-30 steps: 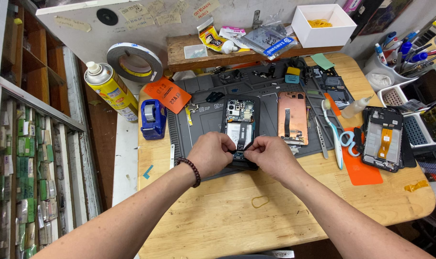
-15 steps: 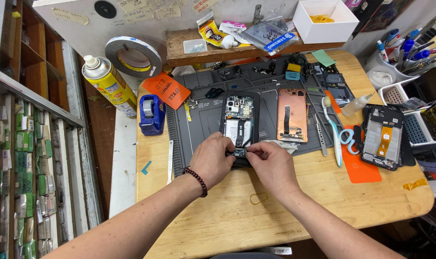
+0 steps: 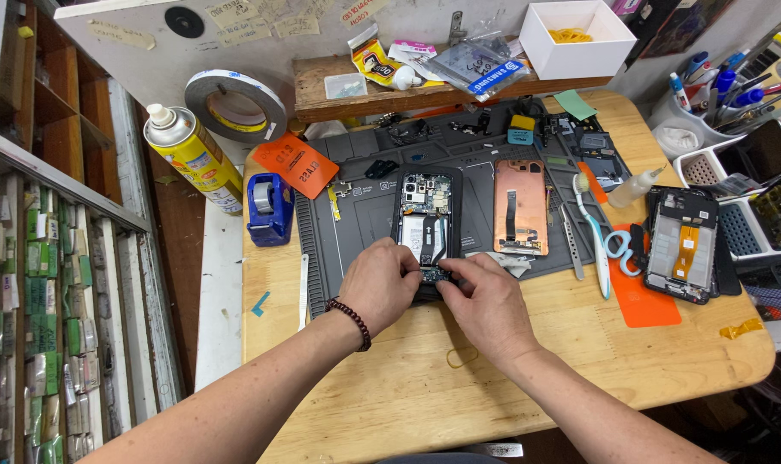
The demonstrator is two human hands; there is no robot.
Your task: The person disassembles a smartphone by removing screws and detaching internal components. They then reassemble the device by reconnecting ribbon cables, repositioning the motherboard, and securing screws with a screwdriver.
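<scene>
Seen from my head camera, looking down at a wooden workbench: both my hands meet at the near end of an opened phone lying on a dark grey work mat. My left hand, a bead bracelet on its wrist, and my right hand have their fingertips drawn narrow and pinched together on a small part at the phone's bottom edge; what exactly they grip I cannot tell. The phone's long axis runs straight away from me, so nearly all of it lies beyond my fingers, and both hands sit equally close to it. Just to its right lies a copper-coloured back panel; farther right, a toothbrush and a second open phone. A blue tape dispenser and a yellow spray can stand to the left.
</scene>
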